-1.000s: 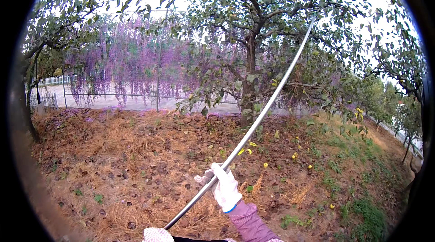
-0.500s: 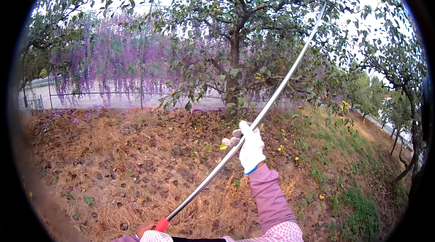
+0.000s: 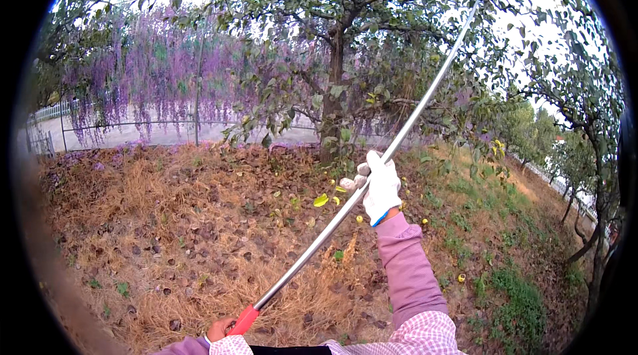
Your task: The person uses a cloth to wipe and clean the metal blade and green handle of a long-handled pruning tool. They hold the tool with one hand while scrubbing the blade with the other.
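My right hand [image 3: 379, 187], in a white glove with a blue cuff, is wrapped round the middle of a long silver metal pole [image 3: 425, 102], its fingers curled over it. Low in the view, my bare left hand [image 3: 222, 328] grips the pole's red handle [image 3: 243, 320], partly hidden by my checked clothing. The pole slants up to the right into the branches of a leafy tree [image 3: 337, 62]; what is at its far end is too small to make out.
Dry grass and fallen leaves [image 3: 166, 222] cover the ground, with several yellow fruits [image 3: 461, 278] on it. Purple hanging blossom [image 3: 133, 69] on a metal frame stands behind, along a pale path [image 3: 146, 132]. More trees [image 3: 591, 175] line the slope at right.
My right hand and the pole have moved up and to the right. The red handle and my bare left hand have come into view at the bottom. The background has shifted slightly left.
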Demonstrator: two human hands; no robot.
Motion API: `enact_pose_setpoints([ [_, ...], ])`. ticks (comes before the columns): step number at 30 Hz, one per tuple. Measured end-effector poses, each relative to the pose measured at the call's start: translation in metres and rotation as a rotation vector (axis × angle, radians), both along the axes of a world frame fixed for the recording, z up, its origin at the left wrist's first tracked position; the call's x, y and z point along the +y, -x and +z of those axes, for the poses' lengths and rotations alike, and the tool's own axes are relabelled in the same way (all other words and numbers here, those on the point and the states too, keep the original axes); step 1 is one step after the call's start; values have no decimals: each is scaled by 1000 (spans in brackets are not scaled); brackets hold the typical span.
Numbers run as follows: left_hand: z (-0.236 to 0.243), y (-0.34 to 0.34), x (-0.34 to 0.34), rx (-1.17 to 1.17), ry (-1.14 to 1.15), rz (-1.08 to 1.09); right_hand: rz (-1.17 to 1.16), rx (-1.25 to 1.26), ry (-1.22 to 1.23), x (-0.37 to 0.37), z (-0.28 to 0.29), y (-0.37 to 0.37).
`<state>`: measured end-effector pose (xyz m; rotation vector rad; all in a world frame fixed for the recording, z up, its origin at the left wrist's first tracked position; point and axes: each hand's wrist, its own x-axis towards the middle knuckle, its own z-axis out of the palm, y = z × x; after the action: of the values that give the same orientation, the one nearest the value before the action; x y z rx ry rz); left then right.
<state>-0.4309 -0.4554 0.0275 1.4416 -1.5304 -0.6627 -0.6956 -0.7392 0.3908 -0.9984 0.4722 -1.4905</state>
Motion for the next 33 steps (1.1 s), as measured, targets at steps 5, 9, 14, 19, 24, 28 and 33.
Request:
enact_pose_setpoints([
  [5, 118, 45, -39, -8, 99, -31, -141, 26, 73, -48, 56, 27],
  [9, 81, 2, 24, -95, 20, 54, -86, 123, 9, -12, -3, -16],
  [14, 142, 59, -24, 23, -17, 65, -143, 65, 83, -48, 78, 22],
  [19, 102, 6, 30, -30, -9, 99, 17, -69, -108, -2, 39, -14],
  [24, 121, 38, 13, -133, 34, 189, 60, 37, -86, -27, 48, 6],
  [28, 147, 58, 0, -85, 141, 87, -50, 6, -12, -36, 75, 28],
  [33, 35, -15, 66, -381, 118, 170, 155, 1, -118, 24, -26, -10],
])
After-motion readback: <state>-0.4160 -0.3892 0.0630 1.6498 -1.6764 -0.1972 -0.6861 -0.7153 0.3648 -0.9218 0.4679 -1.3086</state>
